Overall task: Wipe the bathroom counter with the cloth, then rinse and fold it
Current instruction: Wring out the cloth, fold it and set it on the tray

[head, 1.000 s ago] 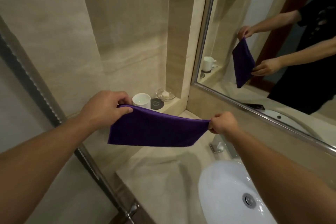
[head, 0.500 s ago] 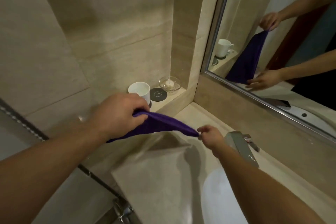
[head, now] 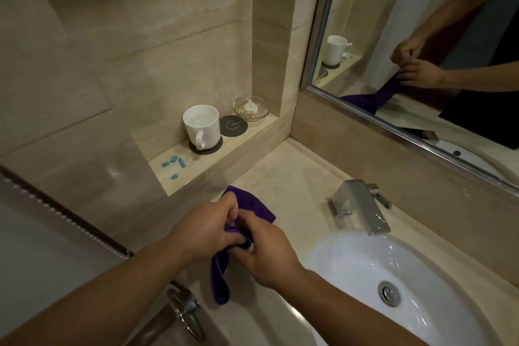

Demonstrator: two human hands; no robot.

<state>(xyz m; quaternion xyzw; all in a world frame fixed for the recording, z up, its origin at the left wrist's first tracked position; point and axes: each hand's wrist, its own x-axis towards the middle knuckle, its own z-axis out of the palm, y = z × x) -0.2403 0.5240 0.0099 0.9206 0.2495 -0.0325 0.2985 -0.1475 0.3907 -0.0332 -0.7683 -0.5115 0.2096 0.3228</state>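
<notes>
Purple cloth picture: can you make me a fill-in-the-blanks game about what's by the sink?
1. The left hand and right hand both grip the ____ cloth.
2. The ____ mug stands on a dark coaster on the ledge.
3. The metal faucet points over the white ____.
4. Small ____ pieces lie on the ledge near the mug.

Missing words: purple, white, sink, blue.
</notes>
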